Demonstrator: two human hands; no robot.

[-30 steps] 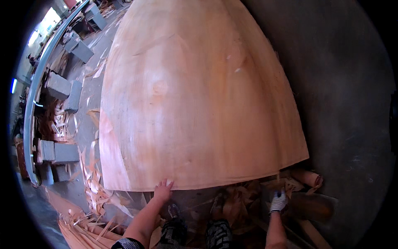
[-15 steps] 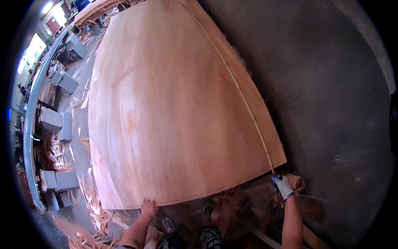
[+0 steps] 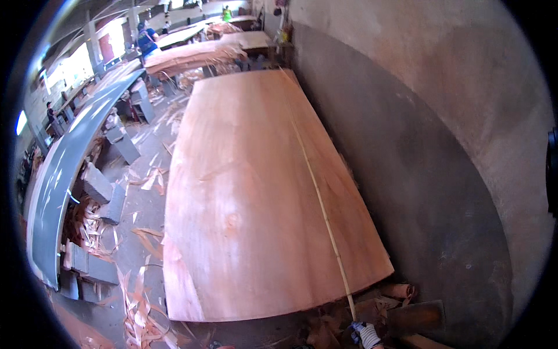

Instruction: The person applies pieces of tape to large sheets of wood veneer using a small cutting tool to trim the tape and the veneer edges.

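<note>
A large sheet of pale pinkish-brown wood veneer [image 3: 256, 174] lies in front of me, its near edge toward my feet. Along its right part runs a long thin bamboo pole [image 3: 326, 220], reaching from near me toward the far end. My right hand [image 3: 366, 335], in a white and blue work glove, is closed around the pole's near end, just beyond the sheet's near edge. The lower rim of the picture cuts off that arm. My left hand is out of the picture.
A rolled veneer piece [image 3: 400, 291] and scraps lie at the near right, beside a dark wall [image 3: 418, 174]. To the left, a long grey-topped bench [image 3: 64, 174] rests on concrete blocks [image 3: 96, 183], with shavings [image 3: 139, 317] around. A veneer stack [image 3: 195, 57] and a person [image 3: 145, 39] are far off.
The view has tilted up, showing more of the far room. My left hand has left the sheet's near edge and the picture. My right hand still grips the pole, which now lies farther left.
</note>
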